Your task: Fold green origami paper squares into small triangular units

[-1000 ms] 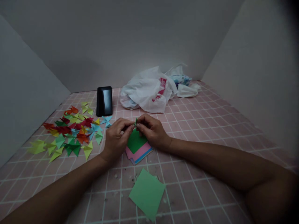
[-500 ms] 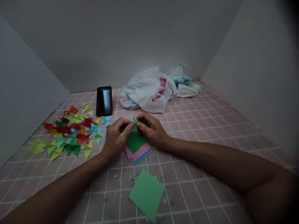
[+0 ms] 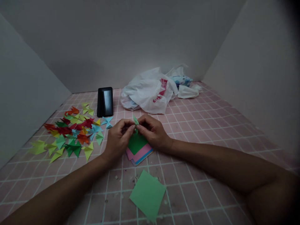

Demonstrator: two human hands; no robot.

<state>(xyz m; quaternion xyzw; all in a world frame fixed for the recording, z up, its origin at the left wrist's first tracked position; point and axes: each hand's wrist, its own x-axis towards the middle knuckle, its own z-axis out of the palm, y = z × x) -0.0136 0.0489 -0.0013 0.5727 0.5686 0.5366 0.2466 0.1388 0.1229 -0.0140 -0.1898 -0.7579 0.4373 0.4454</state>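
Note:
A small folded piece of light green paper (image 3: 135, 119) stands pointed between my two hands, its lower part mostly hidden by fingers. My left hand (image 3: 120, 135) pinches it from the left, thumb and forefinger closed. From the other side my right hand (image 3: 153, 131) pinches it too, and the thumb tips nearly meet. Directly beneath lies a stack of square paper, with a dark green sheet (image 3: 136, 144) on top and a pink sheet (image 3: 144, 151) and blue edges showing under it. Closer to me, light green square sheets (image 3: 148, 195) lie on the tiled surface.
Many folded paper pieces (image 3: 72, 148) in several colours spread over the left side. Behind them a black phone-like device (image 3: 105, 102) leans upright. A white plastic bag (image 3: 147, 90) and a blue-white packet (image 3: 182, 80) sit near the back wall. Walls enclose three sides.
The thumbs have drawn closer together on the folded green paper, and its tip leans slightly more to the left. The other things lie as before.

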